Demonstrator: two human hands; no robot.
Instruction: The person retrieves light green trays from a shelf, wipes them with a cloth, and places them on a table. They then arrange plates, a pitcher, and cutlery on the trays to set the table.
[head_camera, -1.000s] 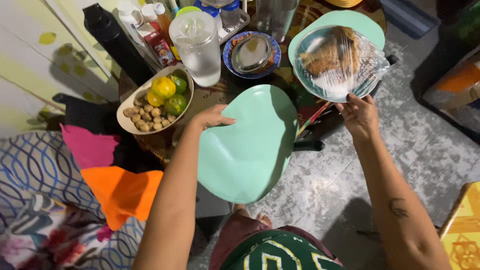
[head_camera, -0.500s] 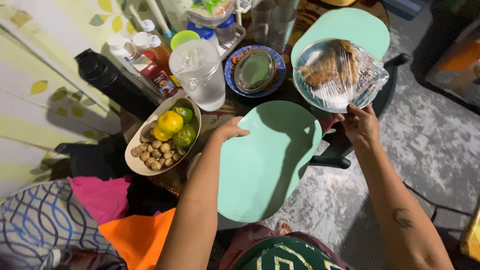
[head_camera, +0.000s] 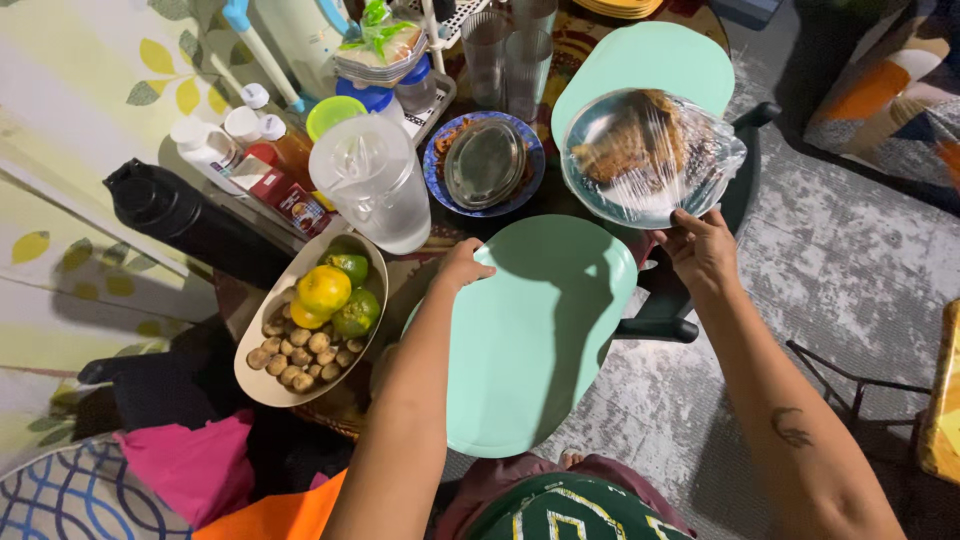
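Left hand (head_camera: 462, 266) grips mint placemat (head_camera: 530, 340) (fingers hidden); right hand (head_camera: 700, 250) holds film-wrapped plate (head_camera: 645, 160).

The cling film over the glass bowl (head_camera: 650, 155) blurs the browned food inside, so its kind cannot be told. The left hand (head_camera: 462, 268) covers part of the mint green placemat (head_camera: 530, 340) edge, and its fingertips curl out of sight. The near end of that placemat hides the bench (head_camera: 430, 245) edge. A lid (head_camera: 484, 163) conceals what the blue patterned plate (head_camera: 440, 160) carries. The yellow plates (head_camera: 620, 6) are cut by the top edge.
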